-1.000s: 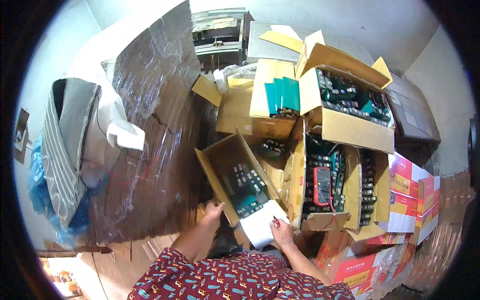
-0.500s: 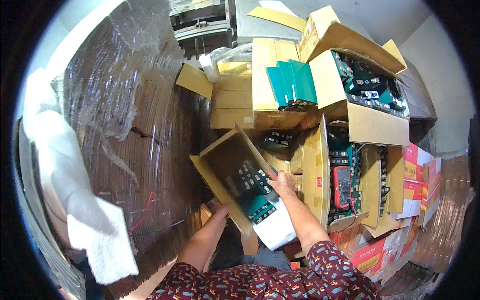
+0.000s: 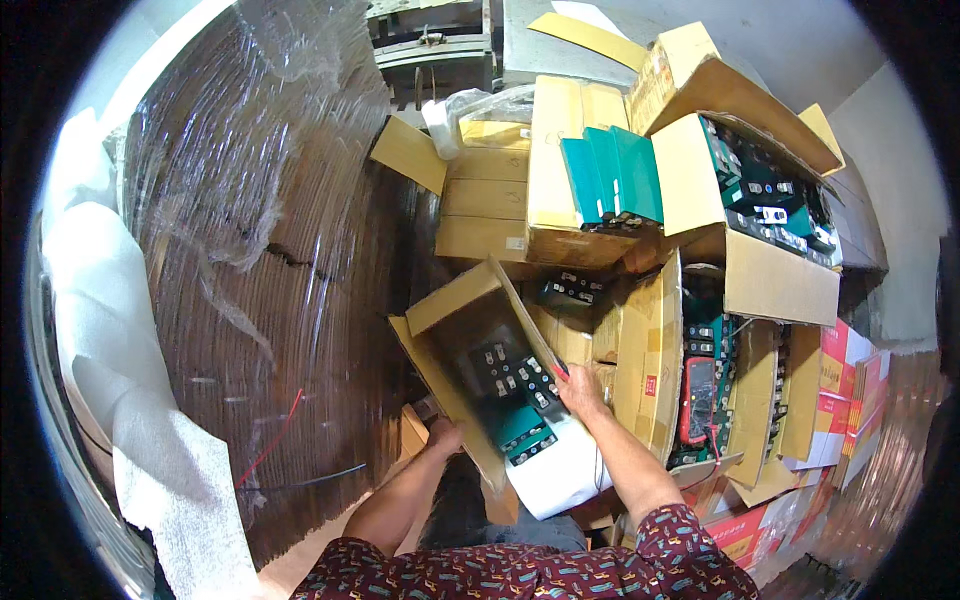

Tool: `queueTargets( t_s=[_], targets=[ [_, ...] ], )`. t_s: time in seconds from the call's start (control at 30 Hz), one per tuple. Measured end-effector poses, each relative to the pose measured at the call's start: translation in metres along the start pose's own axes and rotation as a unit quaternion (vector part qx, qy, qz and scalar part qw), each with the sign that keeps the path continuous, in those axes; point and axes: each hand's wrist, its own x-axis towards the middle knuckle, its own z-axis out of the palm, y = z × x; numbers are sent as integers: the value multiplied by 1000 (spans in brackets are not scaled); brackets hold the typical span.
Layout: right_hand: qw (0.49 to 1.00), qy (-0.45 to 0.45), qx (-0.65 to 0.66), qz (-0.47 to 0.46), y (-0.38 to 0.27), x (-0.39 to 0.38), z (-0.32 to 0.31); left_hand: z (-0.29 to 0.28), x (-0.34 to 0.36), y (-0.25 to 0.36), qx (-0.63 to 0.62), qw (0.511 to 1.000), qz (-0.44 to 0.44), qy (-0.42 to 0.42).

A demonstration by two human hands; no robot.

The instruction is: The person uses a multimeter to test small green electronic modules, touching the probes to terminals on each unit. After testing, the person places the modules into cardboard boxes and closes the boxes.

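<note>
A tilted open cardboard box is in front of me between my two hands. Inside it stand several teal battery cells with metal terminals on black tops. My left hand grips the box's left side low down, its fingertips partly hidden by the cardboard. My right hand is closed over the right edge, with a thin red piece, perhaps a probe, by its fingers. A white sheet hangs over the near end of the box, under my right forearm.
At right, a red multimeter lies on cells in another open carton. A higher carton holds more cells. Several teal cells lie on a carton behind. Plastic-wrapped stacked cardboard and a white foam roll flank me at left.
The whole view has shifted, so the surroundings appear farther right and slightly lower. Both hands keep their hold on the box, which stays tilted.
</note>
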Motion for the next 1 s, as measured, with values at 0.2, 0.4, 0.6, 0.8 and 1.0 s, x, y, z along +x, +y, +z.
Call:
queueTargets(
  t_s=[0.2,0.4,0.6,0.8,1.0],
  targets=[
    [999,14,23,27,2,-26,-3,-8,-39,14,-41,998,28,35],
    [998,-26,43,27,-24,-40,-10,-21,-46,-13,-89,996,-4,-1],
    [997,14,78,14,-45,-48,-25,-33,-47,-34,-117,988,96,33],
    [996,21,77,28,-59,-56,-40,-71,-86,25,-22,993,96,67],
    [994,39,104,12,-70,-61,-45,-91,-95,37,2,998,47,36]
  ],
)
